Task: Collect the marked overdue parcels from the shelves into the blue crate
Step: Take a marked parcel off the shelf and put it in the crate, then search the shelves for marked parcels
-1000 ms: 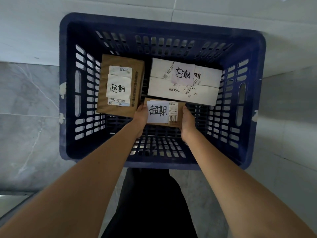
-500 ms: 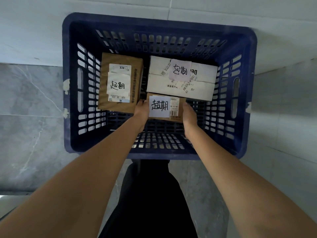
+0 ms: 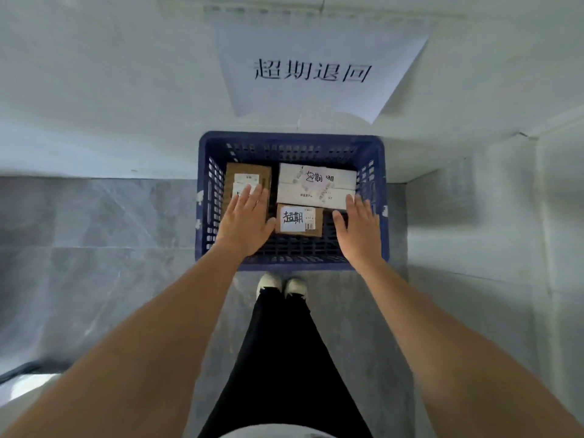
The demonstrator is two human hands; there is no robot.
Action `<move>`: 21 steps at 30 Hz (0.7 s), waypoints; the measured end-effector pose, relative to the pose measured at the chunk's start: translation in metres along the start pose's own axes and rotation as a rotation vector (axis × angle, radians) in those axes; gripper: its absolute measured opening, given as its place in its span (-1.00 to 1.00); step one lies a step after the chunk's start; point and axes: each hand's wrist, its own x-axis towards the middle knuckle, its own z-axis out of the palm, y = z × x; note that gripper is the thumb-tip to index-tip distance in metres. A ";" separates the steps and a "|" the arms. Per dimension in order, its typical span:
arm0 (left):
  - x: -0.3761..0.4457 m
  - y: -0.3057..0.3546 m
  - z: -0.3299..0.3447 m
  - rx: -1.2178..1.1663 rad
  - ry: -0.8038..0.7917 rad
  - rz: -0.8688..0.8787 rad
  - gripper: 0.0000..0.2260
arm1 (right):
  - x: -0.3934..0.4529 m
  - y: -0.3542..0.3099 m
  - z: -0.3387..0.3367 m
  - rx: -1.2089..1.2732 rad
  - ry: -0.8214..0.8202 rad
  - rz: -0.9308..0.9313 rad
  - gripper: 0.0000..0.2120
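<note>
The blue crate (image 3: 292,141) stands on the floor against the wall. Three marked parcels lie in it: a small brown box (image 3: 299,219) with a handwritten white label near the front, a larger brown box (image 3: 248,177) at the left, and a white box (image 3: 316,184) at the back right. My left hand (image 3: 246,221) hovers open above the crate's left side, covering part of the larger brown box. My right hand (image 3: 358,227) hovers open over the right side. Neither hand touches the small box between them.
A white paper sign (image 3: 316,71) with black characters hangs on the wall above the crate. My legs and shoes (image 3: 282,286) stand just in front of the crate on the grey tiled floor (image 3: 94,248). A wall corner (image 3: 474,200) rises at the right.
Both hands let go of the small brown box, which now rests in the crate, and rose with fingers spread. The view pulled back and up, so the crate looks smaller.
</note>
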 end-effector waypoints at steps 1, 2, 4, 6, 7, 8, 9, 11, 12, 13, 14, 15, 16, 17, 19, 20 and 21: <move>-0.015 -0.001 -0.014 0.047 0.003 0.021 -0.40 | -0.012 -0.003 -0.013 -0.011 0.004 0.004 -0.41; -0.030 0.000 -0.028 0.069 0.013 0.033 -0.39 | -0.025 -0.006 -0.025 -0.030 0.005 -0.001 -0.39; -0.059 0.009 -0.049 0.072 0.048 0.033 -0.38 | -0.046 -0.014 -0.046 -0.080 0.012 -0.039 -0.37; -0.084 0.021 -0.063 0.064 0.078 0.011 -0.36 | -0.066 -0.022 -0.065 -0.090 0.022 -0.075 -0.36; -0.097 0.027 -0.069 0.048 0.085 -0.011 -0.35 | -0.076 -0.026 -0.073 -0.086 0.026 -0.089 -0.37; -0.109 0.032 -0.072 0.029 0.094 -0.037 -0.35 | -0.085 -0.028 -0.079 -0.089 0.030 -0.103 -0.37; -0.120 0.037 -0.075 0.014 0.103 -0.061 -0.34 | -0.094 -0.030 -0.085 -0.097 0.038 -0.118 -0.37; -0.141 0.044 -0.082 -0.006 0.112 -0.097 -0.34 | -0.111 -0.031 -0.094 -0.115 0.041 -0.142 -0.38; -0.150 0.047 -0.084 -0.014 0.120 -0.111 -0.34 | -0.118 -0.029 -0.098 -0.121 0.039 -0.152 -0.38; -0.158 0.050 -0.086 -0.023 0.133 -0.127 -0.34 | -0.125 -0.028 -0.102 -0.127 0.040 -0.163 -0.38; -0.167 0.052 -0.088 -0.036 0.148 -0.143 -0.34 | -0.132 -0.025 -0.105 -0.129 0.043 -0.178 -0.38; -0.176 0.055 -0.089 -0.049 0.164 -0.158 -0.34 | -0.139 -0.023 -0.108 -0.129 0.045 -0.197 -0.38; -0.186 0.059 -0.091 -0.060 0.184 -0.170 -0.35 | -0.146 -0.021 -0.111 -0.132 0.048 -0.222 -0.39; -0.196 0.063 -0.093 -0.069 0.206 -0.182 -0.35 | -0.154 -0.020 -0.115 -0.137 0.050 -0.250 -0.39; -0.219 0.072 -0.094 -0.088 0.241 -0.214 -0.36 | -0.172 -0.020 -0.122 -0.144 0.041 -0.302 -0.39; -0.231 0.076 -0.094 -0.104 0.254 -0.234 -0.36 | -0.181 -0.021 -0.125 -0.143 0.036 -0.325 -0.38; -0.243 0.078 -0.093 -0.120 0.263 -0.252 -0.36 | -0.190 -0.023 -0.129 -0.141 0.034 -0.346 -0.38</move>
